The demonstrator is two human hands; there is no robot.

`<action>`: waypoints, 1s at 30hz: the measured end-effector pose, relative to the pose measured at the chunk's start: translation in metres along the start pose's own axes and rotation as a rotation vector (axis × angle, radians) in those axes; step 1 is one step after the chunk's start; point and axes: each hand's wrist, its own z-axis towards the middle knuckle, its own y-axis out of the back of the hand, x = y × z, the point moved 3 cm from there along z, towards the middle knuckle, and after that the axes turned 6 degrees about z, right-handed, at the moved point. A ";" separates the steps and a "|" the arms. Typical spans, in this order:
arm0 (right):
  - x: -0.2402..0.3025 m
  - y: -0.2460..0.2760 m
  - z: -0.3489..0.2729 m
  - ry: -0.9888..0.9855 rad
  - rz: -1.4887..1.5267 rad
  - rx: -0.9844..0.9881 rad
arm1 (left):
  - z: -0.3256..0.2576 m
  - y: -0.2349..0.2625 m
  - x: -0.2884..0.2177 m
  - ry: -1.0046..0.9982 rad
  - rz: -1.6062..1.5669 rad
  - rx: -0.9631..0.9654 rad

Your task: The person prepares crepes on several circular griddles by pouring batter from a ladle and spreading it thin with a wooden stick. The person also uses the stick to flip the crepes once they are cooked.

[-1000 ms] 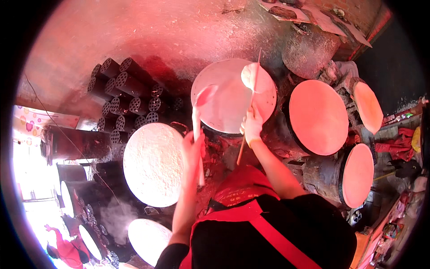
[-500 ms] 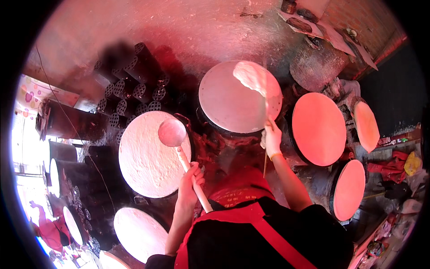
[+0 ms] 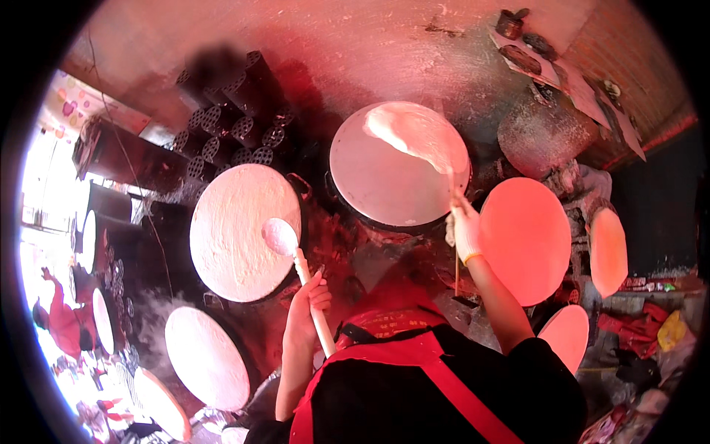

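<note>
Our left hand [image 3: 307, 303] grips a ladle [image 3: 281, 237] over the white griddle [image 3: 237, 229]; right-hand [image 3: 464, 229] fingers pinch a stick [image 3: 452, 222]. Tilting risks spilling batter.

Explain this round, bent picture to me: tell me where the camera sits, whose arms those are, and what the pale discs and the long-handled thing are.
The camera is worn on a person's head and looks down, so the arms rising from the lower edge are that person's own. The wide lens bends straight edges and leaves the corners black.

The left hand grips the handle of a white ladle, whose bowl hangs over a round steaming frame covered with a pale sheet. The right hand, in a white glove, holds a thin stick at the edge of the middle round frame, where a thin white sheet is partly lifted and folded.

More round frames stand to the right and lower left. Behind them is a stack of dark, holed cylinders. The person wears a black top with red apron straps.
</note>
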 end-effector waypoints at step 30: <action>0.078 0.076 0.136 -0.270 -0.480 0.881 | -0.004 -0.051 0.148 -0.425 0.104 -0.652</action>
